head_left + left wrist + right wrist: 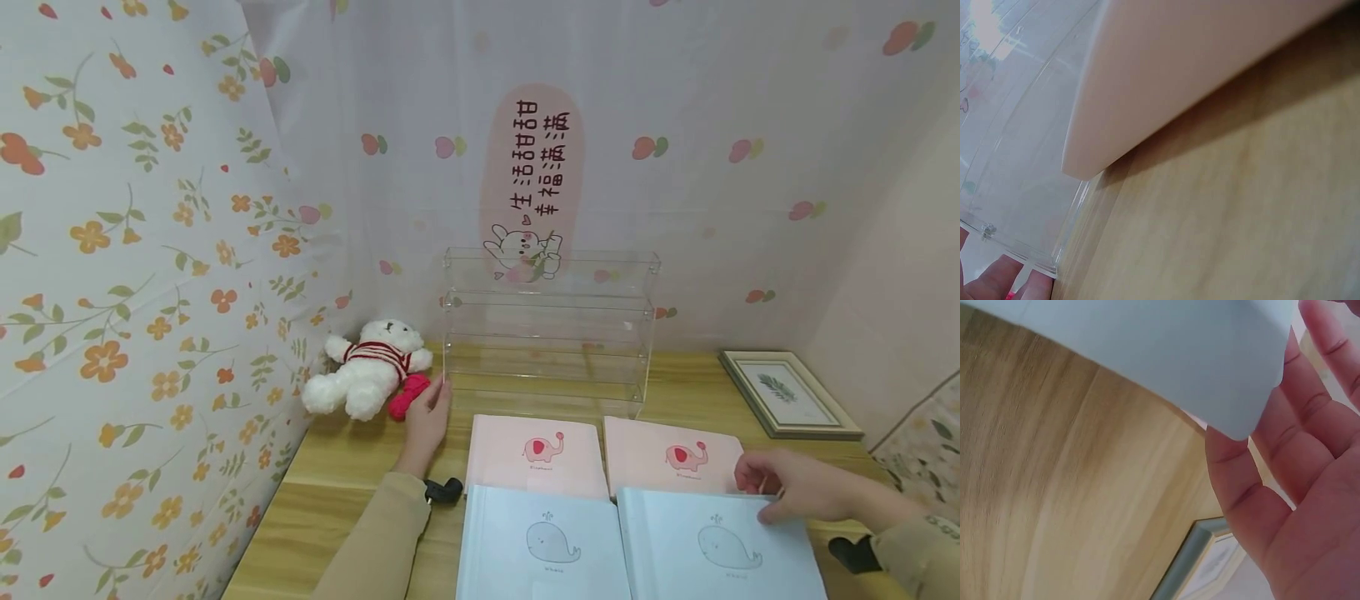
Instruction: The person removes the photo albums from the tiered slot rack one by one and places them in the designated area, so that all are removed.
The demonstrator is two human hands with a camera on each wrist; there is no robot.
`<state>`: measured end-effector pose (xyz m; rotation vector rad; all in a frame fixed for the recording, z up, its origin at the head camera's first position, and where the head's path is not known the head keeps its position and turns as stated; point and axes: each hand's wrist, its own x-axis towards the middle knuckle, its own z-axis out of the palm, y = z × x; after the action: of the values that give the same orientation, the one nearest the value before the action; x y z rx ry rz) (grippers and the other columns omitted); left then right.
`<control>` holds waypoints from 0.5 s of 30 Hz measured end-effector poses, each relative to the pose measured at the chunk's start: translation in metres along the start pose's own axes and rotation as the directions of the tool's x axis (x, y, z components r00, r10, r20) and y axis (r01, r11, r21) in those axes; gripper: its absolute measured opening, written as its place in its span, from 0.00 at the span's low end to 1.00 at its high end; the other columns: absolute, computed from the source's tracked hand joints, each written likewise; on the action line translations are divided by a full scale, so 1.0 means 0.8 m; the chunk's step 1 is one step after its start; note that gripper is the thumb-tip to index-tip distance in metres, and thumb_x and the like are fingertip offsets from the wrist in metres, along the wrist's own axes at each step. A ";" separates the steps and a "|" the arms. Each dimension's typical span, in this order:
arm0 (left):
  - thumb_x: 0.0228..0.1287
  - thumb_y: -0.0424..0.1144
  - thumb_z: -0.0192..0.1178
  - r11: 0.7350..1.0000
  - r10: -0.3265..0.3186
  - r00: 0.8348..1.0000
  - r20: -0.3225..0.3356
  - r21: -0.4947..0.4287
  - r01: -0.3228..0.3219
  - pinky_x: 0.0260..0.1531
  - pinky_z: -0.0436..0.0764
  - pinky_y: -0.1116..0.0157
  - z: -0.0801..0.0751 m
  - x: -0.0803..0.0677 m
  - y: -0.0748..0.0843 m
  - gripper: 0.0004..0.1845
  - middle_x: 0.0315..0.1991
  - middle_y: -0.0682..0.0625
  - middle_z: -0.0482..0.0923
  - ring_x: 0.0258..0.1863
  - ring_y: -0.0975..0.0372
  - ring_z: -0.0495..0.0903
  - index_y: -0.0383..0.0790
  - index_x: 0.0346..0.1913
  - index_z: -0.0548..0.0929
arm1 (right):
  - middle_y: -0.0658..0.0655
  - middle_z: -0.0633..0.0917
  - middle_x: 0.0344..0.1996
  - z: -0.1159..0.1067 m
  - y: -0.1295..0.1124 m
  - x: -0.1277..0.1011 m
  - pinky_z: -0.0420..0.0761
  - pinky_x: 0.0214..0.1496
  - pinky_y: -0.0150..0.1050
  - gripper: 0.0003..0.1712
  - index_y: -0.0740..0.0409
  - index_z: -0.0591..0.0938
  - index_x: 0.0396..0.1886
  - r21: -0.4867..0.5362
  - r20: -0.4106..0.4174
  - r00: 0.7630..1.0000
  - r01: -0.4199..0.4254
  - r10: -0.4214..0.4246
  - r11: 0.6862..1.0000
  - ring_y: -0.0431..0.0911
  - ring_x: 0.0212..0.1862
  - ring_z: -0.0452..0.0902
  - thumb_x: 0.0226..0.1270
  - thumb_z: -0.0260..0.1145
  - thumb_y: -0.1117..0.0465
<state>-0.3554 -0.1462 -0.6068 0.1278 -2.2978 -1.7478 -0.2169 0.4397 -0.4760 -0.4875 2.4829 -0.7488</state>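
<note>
A clear acrylic tiered rack stands at the back of the wooden table. My left hand is at its lower left side; in the left wrist view the fingers rest against the rack's edge. My right hand pinches the top right corner of the right blue whale notebook, thumb in front and fingers behind the cover. Beside it lies another blue whale notebook. Behind these are a left pink elephant notebook and a right one, their lower parts hidden.
A white plush bear in a striped top lies left of the rack, with a bright pink item beside it. At the back right lies a framed leaf picture. Patterned fabric lines the walls.
</note>
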 end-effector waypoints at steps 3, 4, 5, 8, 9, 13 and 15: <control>0.76 0.67 0.64 1.000 0.011 1.000 -0.003 -0.004 -0.011 0.75 0.80 0.45 0.000 0.000 0.000 0.33 0.71 0.47 0.85 0.73 0.49 0.83 0.53 0.73 0.85 | 0.52 0.82 0.41 0.003 0.000 0.001 0.81 0.43 0.28 0.20 0.55 0.80 0.48 -0.005 -0.002 1.000 -0.023 0.023 1.000 0.35 0.39 0.75 0.63 0.81 0.64; 0.76 0.67 0.64 1.000 0.014 1.000 -0.006 -0.004 -0.014 0.75 0.80 0.44 0.000 -0.001 0.000 0.32 0.71 0.46 0.85 0.73 0.49 0.83 0.52 0.73 0.85 | 0.52 0.82 0.41 0.005 0.001 0.001 0.81 0.43 0.29 0.19 0.55 0.80 0.48 -0.007 -0.002 0.999 -0.034 0.033 0.999 0.36 0.39 0.76 0.63 0.81 0.64; 0.77 0.66 0.65 1.000 0.018 1.000 -0.010 -0.004 -0.018 0.75 0.80 0.44 0.000 -0.001 0.000 0.32 0.70 0.46 0.85 0.73 0.49 0.83 0.52 0.73 0.85 | 0.51 0.83 0.41 0.007 0.001 0.001 0.81 0.43 0.29 0.19 0.55 0.80 0.48 -0.008 0.000 0.999 -0.045 0.045 0.999 0.37 0.39 0.76 0.63 0.81 0.64; 0.77 0.64 0.65 1.000 0.026 0.999 -0.020 -0.004 -0.026 0.75 0.80 0.44 0.000 -0.002 0.002 0.30 0.71 0.46 0.85 0.72 0.48 0.83 0.52 0.72 0.86 | 0.52 0.83 0.41 0.013 0.001 0.003 0.82 0.43 0.30 0.19 0.54 0.80 0.48 -0.003 0.013 0.996 -0.089 0.089 0.996 0.43 0.41 0.78 0.63 0.82 0.64; 0.77 0.64 0.65 1.000 0.028 0.999 -0.022 -0.005 -0.028 0.75 0.80 0.44 0.000 -0.003 0.002 0.30 0.71 0.46 0.85 0.72 0.48 0.83 0.52 0.72 0.86 | 0.52 0.83 0.42 0.015 0.001 0.004 0.82 0.43 0.30 0.19 0.54 0.81 0.48 -0.007 0.016 0.995 -0.098 0.098 0.995 0.45 0.42 0.78 0.64 0.81 0.64; 0.77 0.65 0.65 1.000 0.019 1.000 -0.016 -0.010 -0.019 0.76 0.79 0.45 0.000 -0.002 0.001 0.30 0.72 0.47 0.84 0.73 0.49 0.83 0.53 0.73 0.86 | 0.52 0.84 0.43 0.019 0.000 0.006 0.83 0.44 0.32 0.19 0.53 0.81 0.48 -0.021 0.014 0.992 -0.125 0.126 0.992 0.49 0.45 0.80 0.62 0.82 0.65; 0.77 0.65 0.65 1.000 0.009 1.000 -0.010 -0.006 -0.009 0.77 0.78 0.45 0.001 -0.001 -0.001 0.30 0.72 0.48 0.84 0.74 0.49 0.82 0.54 0.73 0.86 | 0.52 0.85 0.43 0.019 -0.001 0.006 0.84 0.45 0.35 0.20 0.52 0.81 0.47 -0.035 0.006 0.991 -0.137 0.137 0.990 0.48 0.46 0.80 0.61 0.82 0.66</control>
<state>-0.3546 -0.1456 -0.6081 0.1247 -2.2822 -1.7464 -0.2122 0.4303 -0.4884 -0.3271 2.4956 -0.6492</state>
